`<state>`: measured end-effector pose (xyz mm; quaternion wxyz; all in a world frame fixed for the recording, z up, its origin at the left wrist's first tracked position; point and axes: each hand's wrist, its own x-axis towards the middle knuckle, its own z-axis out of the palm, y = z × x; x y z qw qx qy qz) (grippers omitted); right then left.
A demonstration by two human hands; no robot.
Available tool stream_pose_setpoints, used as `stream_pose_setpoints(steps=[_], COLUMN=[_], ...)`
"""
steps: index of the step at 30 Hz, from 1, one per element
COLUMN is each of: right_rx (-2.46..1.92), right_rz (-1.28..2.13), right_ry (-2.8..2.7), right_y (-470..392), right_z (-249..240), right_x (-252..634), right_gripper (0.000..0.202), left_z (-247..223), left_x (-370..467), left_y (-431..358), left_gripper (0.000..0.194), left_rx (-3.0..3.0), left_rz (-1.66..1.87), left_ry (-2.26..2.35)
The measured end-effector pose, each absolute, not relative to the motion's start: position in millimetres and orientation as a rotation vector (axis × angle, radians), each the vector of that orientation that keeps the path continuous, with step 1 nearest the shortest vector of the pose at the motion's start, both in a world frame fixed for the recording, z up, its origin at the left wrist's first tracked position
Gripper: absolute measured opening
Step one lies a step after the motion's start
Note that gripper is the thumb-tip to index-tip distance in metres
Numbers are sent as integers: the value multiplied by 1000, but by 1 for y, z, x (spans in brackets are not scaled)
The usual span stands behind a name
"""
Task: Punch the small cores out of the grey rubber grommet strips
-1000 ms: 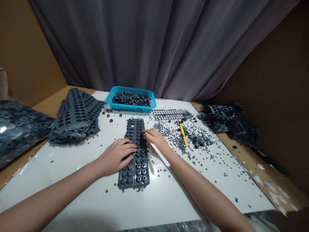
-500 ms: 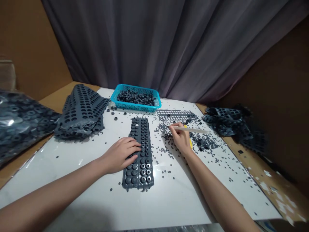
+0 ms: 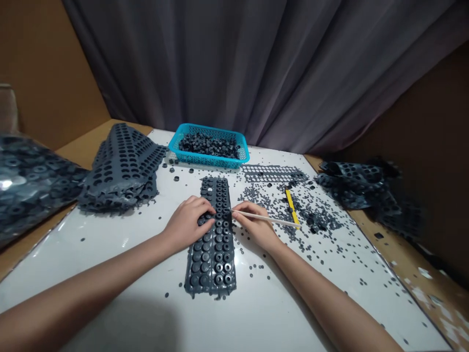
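Observation:
A long dark grey moulded rubber sheet (image 3: 210,254) lies lengthwise before me, bearing rows of round studs and ring-shaped parts. My left hand (image 3: 192,217) rests over its left side, thumb and fingertips bent close together and pressed on the sheet near its middle. At the right edge of the sheet, my right hand (image 3: 256,226) is closed around a thin white stick (image 3: 273,218). The stick's near tip meets the sheet's edge; its other end points right. What lies under my left fingers is hidden.
A blue basket (image 3: 209,160) of small black parts stands at the back. Left are stacked perforated sheets (image 3: 120,161) and a clear bag (image 3: 32,181) of rings. Small discs (image 3: 304,205) surround a yellow-handled tool (image 3: 292,205), near a flat perforated strip (image 3: 273,173). Crumpled sheets (image 3: 351,181) lie right.
My right hand has moved left and nearer with the stick, from the scattered discs to the sheet's edge. The yellow tool is now uncovered. My left fingers have bent closer to the thumb.

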<state>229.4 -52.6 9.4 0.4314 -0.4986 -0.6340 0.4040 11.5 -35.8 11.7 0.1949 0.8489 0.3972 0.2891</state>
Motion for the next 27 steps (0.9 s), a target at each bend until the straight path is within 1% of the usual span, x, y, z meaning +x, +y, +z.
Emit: stream_pose_setpoints(steps=[4,8,14,17,27], right_rx=[-1205,-1046,-1039,-1050,-1104], right_rz=[984,956,1225,1292,1156], right_ry=[-1608,-1739,-1725,-1691,-1818], right_y=[-46,-44,-47,-47,-49], right_z=[10,9,12,14,9], right_x=[230,229,230,230,231], right_gripper=[16,14,14,14,14], left_z=[7,2,0,0,1], left_x=[21,22,20,21,21], left_y=[-25,-25,-27,-27,-26], left_gripper=[8,7,5,6,7], left_rx=[2362,2347,2306,2286,2255], left_rz=[763,789,846,850,802], left_ry=[1160,1147,1139,1134,1159])
